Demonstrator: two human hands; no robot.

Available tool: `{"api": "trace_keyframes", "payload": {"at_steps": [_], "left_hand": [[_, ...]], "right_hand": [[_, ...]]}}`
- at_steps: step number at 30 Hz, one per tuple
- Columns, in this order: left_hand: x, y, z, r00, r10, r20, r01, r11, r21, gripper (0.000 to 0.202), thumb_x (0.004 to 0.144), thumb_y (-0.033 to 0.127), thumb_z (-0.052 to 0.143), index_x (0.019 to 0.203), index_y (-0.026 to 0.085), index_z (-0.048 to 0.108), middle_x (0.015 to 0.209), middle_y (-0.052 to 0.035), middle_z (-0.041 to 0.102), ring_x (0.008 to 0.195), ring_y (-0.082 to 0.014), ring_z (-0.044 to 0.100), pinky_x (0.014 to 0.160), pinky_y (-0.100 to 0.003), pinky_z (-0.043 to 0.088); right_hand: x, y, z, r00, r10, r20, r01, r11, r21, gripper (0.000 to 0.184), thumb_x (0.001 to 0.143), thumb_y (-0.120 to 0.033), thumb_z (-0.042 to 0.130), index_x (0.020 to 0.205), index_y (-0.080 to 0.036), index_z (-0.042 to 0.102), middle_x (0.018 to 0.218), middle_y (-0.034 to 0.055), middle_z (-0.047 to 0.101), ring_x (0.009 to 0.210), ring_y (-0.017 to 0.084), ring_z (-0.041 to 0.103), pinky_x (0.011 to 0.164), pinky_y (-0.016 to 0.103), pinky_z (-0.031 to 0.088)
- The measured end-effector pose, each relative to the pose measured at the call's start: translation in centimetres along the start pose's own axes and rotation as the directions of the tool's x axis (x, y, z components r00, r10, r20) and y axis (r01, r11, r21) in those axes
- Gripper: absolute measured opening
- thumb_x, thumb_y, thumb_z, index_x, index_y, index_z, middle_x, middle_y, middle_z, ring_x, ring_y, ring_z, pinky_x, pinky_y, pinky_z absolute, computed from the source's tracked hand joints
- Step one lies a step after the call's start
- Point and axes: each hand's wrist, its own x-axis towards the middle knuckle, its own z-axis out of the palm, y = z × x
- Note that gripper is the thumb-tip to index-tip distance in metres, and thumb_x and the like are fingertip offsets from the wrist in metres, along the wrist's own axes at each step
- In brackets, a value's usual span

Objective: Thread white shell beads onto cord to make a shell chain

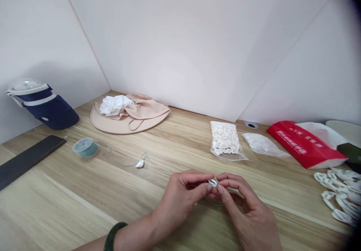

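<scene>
Smooth white bead [213, 183], probably shell

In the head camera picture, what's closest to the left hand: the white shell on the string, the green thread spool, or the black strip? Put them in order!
From the left hand, nearest first:
1. White shell, up and to the left of the hand.
2. Spool of green thread, farther left.
3. Black strip, at the far left.

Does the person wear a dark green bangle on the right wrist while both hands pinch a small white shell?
No: the head view shows the dark green bangle on the left wrist. The left hand and right hand do pinch the small white shell.
</scene>
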Motion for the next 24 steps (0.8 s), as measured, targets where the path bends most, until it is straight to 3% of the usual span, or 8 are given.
{"api": "trace_keyframes", "payload": {"at_steps": [5, 12, 24], "left_hand": [[-0.2, -0.3, -0.2, 0.996, 0.075, -0.038, -0.067, 0.979, 0.190, 0.019, 0.081, 0.030, 0.065, 0.090, 0.016, 0.076, 0.082, -0.0066, 0.073, 0.074, -0.0197, 0.068, 0.072, -0.029, 0.056], [-0.8, 0.0, -0.1, 0.989, 0.150, 0.008, -0.138, 0.887, 0.441, 0.025, 0.089, 0.034, 0.053, 0.091, 0.018, 0.071, 0.078, -0.0051, 0.073, 0.073, -0.0186, 0.069, 0.068, -0.024, 0.054], [-0.4, 0.0, 0.1, 0.998, 0.033, -0.056, -0.021, 0.979, 0.202, 0.023, 0.085, 0.035, 0.057, 0.088, 0.014, 0.067, 0.072, -0.0055, 0.070, 0.069, -0.0206, 0.069, 0.067, -0.030, 0.056]], "right_hand": [[-0.1, 0.0, 0.2, 0.999, 0.028, 0.038, -0.029, 0.999, 0.020, 0.007, 0.088, -0.027, 0.056, 0.085, -0.024, 0.061, 0.101, 0.0031, 0.057, 0.092, 0.016, 0.062, 0.076, 0.022, 0.056], [0.0, -0.4, 0.4, 0.997, 0.058, 0.052, -0.060, 0.998, 0.033, 0.009, 0.087, -0.029, 0.057, 0.084, -0.023, 0.063, 0.097, 0.0040, 0.062, 0.090, 0.017, 0.062, 0.076, 0.023, 0.055], [0.2, -0.8, 0.1, 0.991, 0.132, 0.032, -0.134, 0.989, 0.059, 0.013, 0.087, -0.034, 0.055, 0.090, -0.026, 0.065, 0.096, 0.0019, 0.067, 0.083, 0.016, 0.067, 0.071, 0.019, 0.055]]}}
